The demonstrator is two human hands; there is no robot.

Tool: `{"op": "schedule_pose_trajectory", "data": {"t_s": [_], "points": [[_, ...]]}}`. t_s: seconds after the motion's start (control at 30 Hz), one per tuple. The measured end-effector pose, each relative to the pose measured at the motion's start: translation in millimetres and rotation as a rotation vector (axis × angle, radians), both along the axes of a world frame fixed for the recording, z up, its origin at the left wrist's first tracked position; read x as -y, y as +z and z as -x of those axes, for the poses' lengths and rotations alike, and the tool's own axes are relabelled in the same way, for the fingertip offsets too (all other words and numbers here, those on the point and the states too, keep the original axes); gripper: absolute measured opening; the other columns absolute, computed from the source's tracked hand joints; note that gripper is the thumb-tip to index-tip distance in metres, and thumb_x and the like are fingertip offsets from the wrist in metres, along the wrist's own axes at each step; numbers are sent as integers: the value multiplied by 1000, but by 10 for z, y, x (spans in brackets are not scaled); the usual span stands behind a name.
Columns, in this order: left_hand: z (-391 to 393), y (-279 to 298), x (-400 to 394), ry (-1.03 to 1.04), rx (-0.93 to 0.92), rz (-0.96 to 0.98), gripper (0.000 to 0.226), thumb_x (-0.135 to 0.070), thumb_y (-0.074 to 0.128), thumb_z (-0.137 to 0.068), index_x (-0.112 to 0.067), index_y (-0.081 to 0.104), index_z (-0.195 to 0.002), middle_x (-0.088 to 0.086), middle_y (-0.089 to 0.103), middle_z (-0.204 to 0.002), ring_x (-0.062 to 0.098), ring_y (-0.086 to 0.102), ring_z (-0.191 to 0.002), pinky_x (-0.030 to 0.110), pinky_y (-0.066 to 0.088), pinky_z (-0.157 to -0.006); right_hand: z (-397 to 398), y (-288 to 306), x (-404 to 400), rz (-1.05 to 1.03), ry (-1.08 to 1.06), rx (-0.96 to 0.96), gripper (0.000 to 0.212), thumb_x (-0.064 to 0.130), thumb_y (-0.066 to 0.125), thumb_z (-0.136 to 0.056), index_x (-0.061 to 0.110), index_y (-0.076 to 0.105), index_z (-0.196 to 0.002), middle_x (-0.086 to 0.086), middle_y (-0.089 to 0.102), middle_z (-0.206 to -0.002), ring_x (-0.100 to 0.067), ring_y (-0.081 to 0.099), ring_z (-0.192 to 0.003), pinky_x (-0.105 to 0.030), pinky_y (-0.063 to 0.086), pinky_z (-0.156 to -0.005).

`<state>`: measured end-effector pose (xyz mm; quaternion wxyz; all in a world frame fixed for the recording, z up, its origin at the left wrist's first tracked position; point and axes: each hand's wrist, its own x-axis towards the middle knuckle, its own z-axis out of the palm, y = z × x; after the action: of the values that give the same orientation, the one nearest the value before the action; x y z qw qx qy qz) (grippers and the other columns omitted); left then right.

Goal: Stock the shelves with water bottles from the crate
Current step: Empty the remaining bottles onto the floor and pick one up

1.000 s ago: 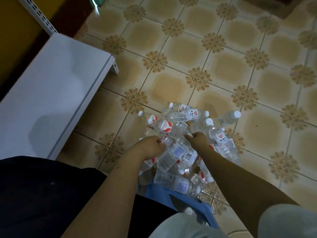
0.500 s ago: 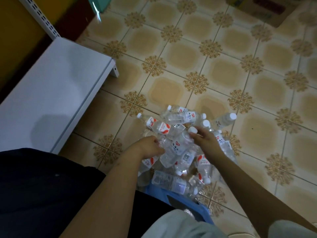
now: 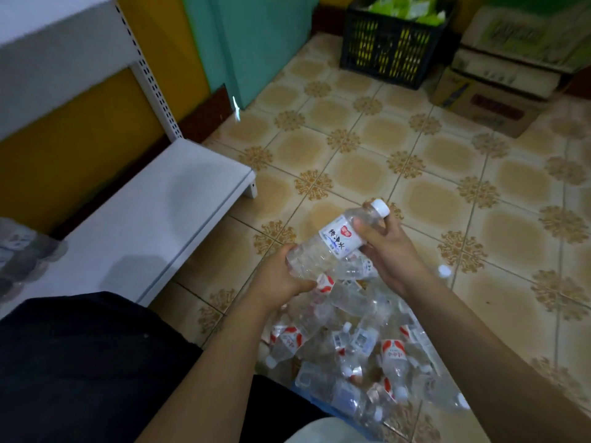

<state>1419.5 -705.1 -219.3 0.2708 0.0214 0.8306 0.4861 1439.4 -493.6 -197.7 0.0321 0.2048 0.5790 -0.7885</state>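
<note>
Your left hand (image 3: 281, 276) grips the base of one bottle (image 3: 332, 243) and your right hand (image 3: 388, 251) grips its neck below the white cap, fingers closed around it at both ends. You hold the bottle tilted, cap up and to the right, just above the pile (image 3: 351, 346) of bottles on the floor (image 3: 415, 161). The white shelf (image 3: 144, 219) lies to your left, apart from the bottle.

Low shelf (image 3: 153, 212) along the wall at left, bottle pile (image 3: 358, 346) on the floor (image 3: 415, 174) to its right, crate (image 3: 393, 43) and stacked cartons (image 3: 499, 87) far behind, one bottle (image 3: 339, 241) above the pile
</note>
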Motion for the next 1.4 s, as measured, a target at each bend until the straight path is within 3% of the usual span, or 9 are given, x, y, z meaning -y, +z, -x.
{"op": "schedule_pose_trajectory", "data": {"t_s": [0.2,0.33,0.47,0.63,0.8,0.9,1.1,1.23,1.4], "points": [[147,792,380,38,-313,53,67,-21,90,-64,-26,53,-120,-16,62,-102,2,63,-92,6,48,-67,183,450,460,-8,115,-123,68,11,79,-77,20,39,-132,-8,66,-121,-21,69,-105,-44,57,-86],[111,1388,890,180,-365,68,66,-53,75,-77,-32,47,-133,-14,58,-119,5,61,-101,22,56,-77,323,913,947,15,178,-255,71,22,82,-71,16,43,-131,-8,68,-115,-24,68,-106,-45,57,-87],[-154,1928,1581,355,-382,3,47,-47,73,-82,-37,56,-125,-16,59,-117,5,64,-95,23,59,-69,443,1405,1491,172,361,-296,62,43,63,-84,13,46,-136,-13,67,-120,-28,68,-106,-47,56,-89],[-586,2193,2629,534,-390,9,56,-42,74,-82,-34,54,-133,-7,45,-141,11,60,-106,23,59,-70,544,1841,2340,224,672,-240,43,44,43,-100,13,60,-125,-15,70,-117,-29,68,-107,-35,58,-81],[-1091,2005,3779,689,-210,-99,58,-23,75,-86,-26,52,-138,-2,30,-154,15,50,-121,33,60,-79,350,1899,3518,108,934,-243,35,32,47,-99,8,62,-119,-12,72,-111,-25,69,-104,-39,56,-87],[-1352,1842,4439,792,-63,-87,60,-22,78,-83,-27,52,-136,6,40,-148,27,55,-120,30,60,-76,210,1750,4283,35,1007,-228,42,35,53,-96,5,59,-125,-11,71,-114,-26,69,-104,-38,58,-84],[-1958,1521,5487,703,31,483,54,-40,66,-91,-18,52,-138,-11,57,-89,19,67,-93,30,55,-83,-152,1318,5754,-128,1143,-264,30,32,56,-97,14,60,-121,-7,72,-111,-24,71,-98,-39,59,-84],[-2447,1007,6226,701,167,736,50,-46,52,-97,-20,50,-140,3,46,-144,23,47,-129,33,38,-103,-342,939,6727,-273,1219,-310,34,31,60,-96,9,61,-122,-11,69,-113,-28,69,-99,-42,57,-85],[-3139,93,6750,936,261,709,52,-42,50,-99,-20,41,-146,7,50,-141,27,50,-124,36,43,-97,-434,369,7931,-582,1391,-561,23,36,65,-90,20,67,-107,-6,68,-111,-23,67,-97,-41,59,-84]]}}
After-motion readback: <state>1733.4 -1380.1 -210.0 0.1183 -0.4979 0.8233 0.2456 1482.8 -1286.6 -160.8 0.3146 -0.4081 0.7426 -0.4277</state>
